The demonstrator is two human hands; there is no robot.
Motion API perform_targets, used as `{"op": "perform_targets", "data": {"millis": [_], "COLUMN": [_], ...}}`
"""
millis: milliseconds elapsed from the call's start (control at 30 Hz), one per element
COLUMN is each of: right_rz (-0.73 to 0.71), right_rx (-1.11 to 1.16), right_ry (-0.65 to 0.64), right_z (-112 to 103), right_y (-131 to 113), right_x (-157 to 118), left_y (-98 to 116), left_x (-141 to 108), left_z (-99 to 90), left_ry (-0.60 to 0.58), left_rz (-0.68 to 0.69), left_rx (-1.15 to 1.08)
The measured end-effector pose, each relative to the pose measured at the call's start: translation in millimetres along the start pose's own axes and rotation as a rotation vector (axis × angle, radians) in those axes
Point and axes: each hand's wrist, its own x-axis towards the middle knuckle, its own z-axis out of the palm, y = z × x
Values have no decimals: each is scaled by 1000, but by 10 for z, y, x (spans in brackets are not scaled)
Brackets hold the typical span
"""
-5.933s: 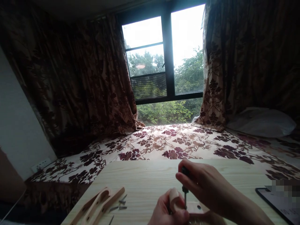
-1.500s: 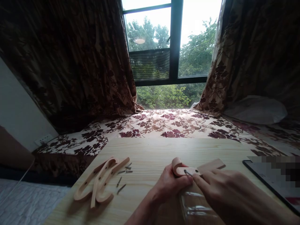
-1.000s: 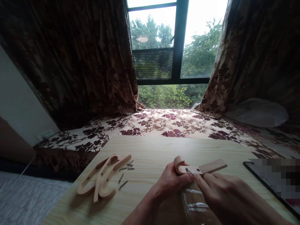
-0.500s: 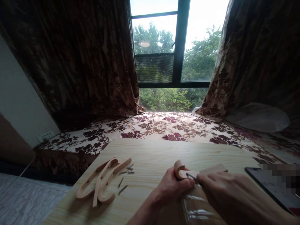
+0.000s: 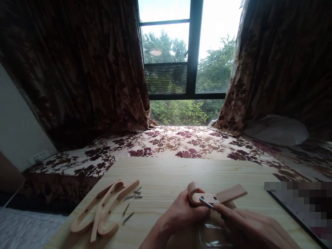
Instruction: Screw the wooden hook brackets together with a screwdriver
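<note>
Gripping a wooden hook [image 5: 209, 198], the left hand [image 5: 185, 208] has its fingers and thumb clamped around the curled end. Right hand [image 5: 252, 221] is closed on a slim metal-shafted tool [image 5: 206, 203], whose tip meets the hook at or beside the hole nearer the curl. Both hands are near each other over the near part of the wooden tabletop [image 5: 160, 173], above clear plastic [image 5: 214, 227].

The hook is pale, smooth-looking wood with visible thickness: rounded curl, flat middle section with two dark holes, then a straight, angled tail. Its long axis runs across the view, curl to the left, tail pointing right and slightly away.

Three similar hooks [image 5: 103, 206] lie bunched at left, with loose screws [image 5: 128, 218] just beside them. A dark-edged flat object [image 5: 290, 216], partly blurred, lies at right.
</note>
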Motion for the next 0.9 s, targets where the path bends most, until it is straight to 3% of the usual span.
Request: {"op": "perform_targets", "data": {"millis": [267, 567, 900], "right_rz": [-85, 38, 46], "right_rx": [-148, -110, -26], "right_ry": [-26, -142, -126], "right_z": [180, 138, 109], "right_y": [195, 58, 37], "right_x": [-112, -76, -3], "left_y": [-2, 26, 50], "left_x": [-8, 6, -19], "left_z": [-42, -37, -59], "left_ry": [-54, -50, -65], "left_rz": [61, 44, 36], "left_rx": [39, 42, 84]}}
